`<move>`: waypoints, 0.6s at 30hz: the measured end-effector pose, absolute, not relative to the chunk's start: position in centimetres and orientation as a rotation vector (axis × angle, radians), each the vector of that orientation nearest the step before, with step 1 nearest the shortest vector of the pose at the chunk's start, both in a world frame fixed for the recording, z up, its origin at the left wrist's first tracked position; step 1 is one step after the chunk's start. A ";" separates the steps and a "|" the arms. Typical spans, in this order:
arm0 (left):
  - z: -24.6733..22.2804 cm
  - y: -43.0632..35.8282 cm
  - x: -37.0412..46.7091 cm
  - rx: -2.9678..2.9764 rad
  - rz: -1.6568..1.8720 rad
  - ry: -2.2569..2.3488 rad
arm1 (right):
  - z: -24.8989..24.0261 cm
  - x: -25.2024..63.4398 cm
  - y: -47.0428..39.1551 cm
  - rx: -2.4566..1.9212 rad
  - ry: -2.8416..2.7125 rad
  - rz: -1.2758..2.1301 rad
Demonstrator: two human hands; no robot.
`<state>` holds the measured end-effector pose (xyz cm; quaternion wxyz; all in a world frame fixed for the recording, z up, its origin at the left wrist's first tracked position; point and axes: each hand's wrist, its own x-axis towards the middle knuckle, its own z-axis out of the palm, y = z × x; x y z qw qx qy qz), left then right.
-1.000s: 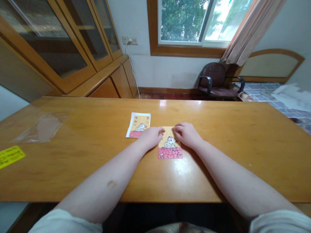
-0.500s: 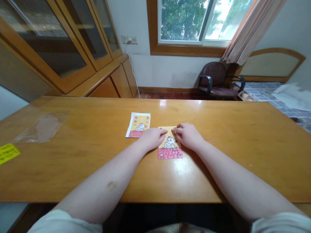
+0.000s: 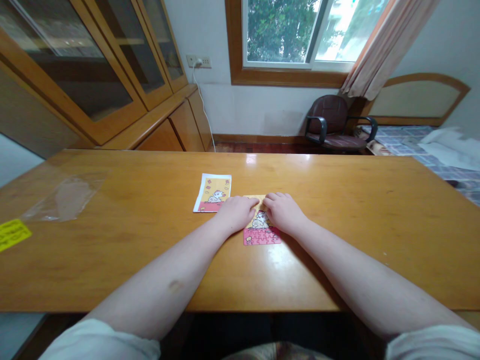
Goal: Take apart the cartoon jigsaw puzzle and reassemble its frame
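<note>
A small jigsaw puzzle [image 3: 261,236] lies flat on the wooden table, with a white cartoon animal on yellow above a pink band of joined pieces. My left hand [image 3: 237,214] rests against its left side, fingers bent and a digit reaching onto the upper part. Over its upper right side lies my right hand [image 3: 285,212], fingers curled down onto the pieces. Both hands grip the puzzle from its sides and hide part of the picture; the fingertips are partly covered. Beyond my left hand is a white-edged picture card [image 3: 213,192] with the same design.
On the table [image 3: 150,180], a clear plastic bag [image 3: 71,197] and a yellow label [image 3: 14,235] lie at the left. Past the far edge stand a glass-door cabinet [image 3: 150,102], a dark office chair [image 3: 330,120] and a bed [image 3: 405,137].
My right hand has shifted slightly left and inward over the puzzle, covering more of the picture's right side. My left hand stays almost where it was.
</note>
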<state>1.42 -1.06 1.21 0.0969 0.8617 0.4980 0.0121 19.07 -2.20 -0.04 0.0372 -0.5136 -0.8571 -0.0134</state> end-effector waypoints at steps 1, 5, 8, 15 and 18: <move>1.2 -1.1 1.4 2.555 0.041 1.474 | -0.2 19.1 -2.1 -1.578 -2.618 -0.040; 0.9 -1.2 1.5 2.531 0.064 1.475 | -0.3 19.4 -1.9 -1.557 -2.588 -0.026; 0.3 -1.3 1.7 2.549 0.085 1.479 | -0.2 19.6 -1.8 -1.539 -2.586 0.004; 0.2 -1.3 1.5 2.558 0.185 1.549 | -0.1 19.5 -1.9 -1.526 -2.571 0.065; 0.6 -1.5 1.3 2.564 0.201 1.582 | -0.1 19.7 -2.0 -1.495 -2.572 0.061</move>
